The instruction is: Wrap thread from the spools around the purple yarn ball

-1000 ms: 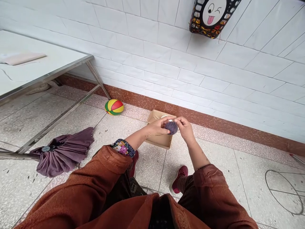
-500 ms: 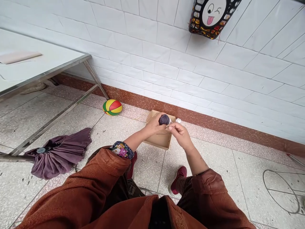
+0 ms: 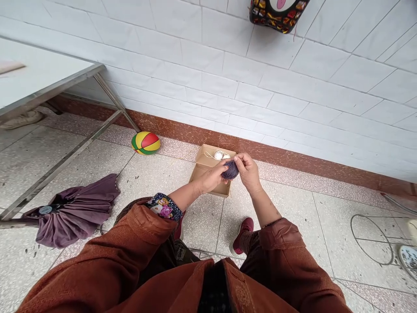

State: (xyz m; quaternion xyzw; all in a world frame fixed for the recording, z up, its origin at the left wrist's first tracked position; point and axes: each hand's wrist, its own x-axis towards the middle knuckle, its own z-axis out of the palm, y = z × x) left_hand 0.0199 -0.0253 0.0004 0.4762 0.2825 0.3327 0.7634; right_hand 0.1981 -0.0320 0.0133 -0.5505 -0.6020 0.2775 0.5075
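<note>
A ball of dark purple-grey yarn (image 3: 230, 170) sits in my left hand (image 3: 213, 177), whose fingers are wrapped round its left side. At the ball's upper right edge, my right hand (image 3: 248, 170) has thumb and forefinger pinched together on a yarn strand, too thin to make out clearly. Below and behind both hands, an open cardboard box (image 3: 194, 173) rests on the floor. White balls of string (image 3: 218, 154) lie at its far side, with a loose loop of cord to their left. My hands hide part of the box.
A yellow, red and green ball (image 3: 146, 143) lies on the floor by the leg of a metal-framed table (image 3: 73, 71). Folded purple cloth (image 3: 81, 206) is at the left. A wire ring frame (image 3: 371, 239) stands at the right, and a black basket (image 3: 276, 17) hangs on the tiled wall.
The yarn ball has turned and shifted slightly right and down. My right hand has come up close against it. The white string balls show more now, and the camera view has tilted down.
</note>
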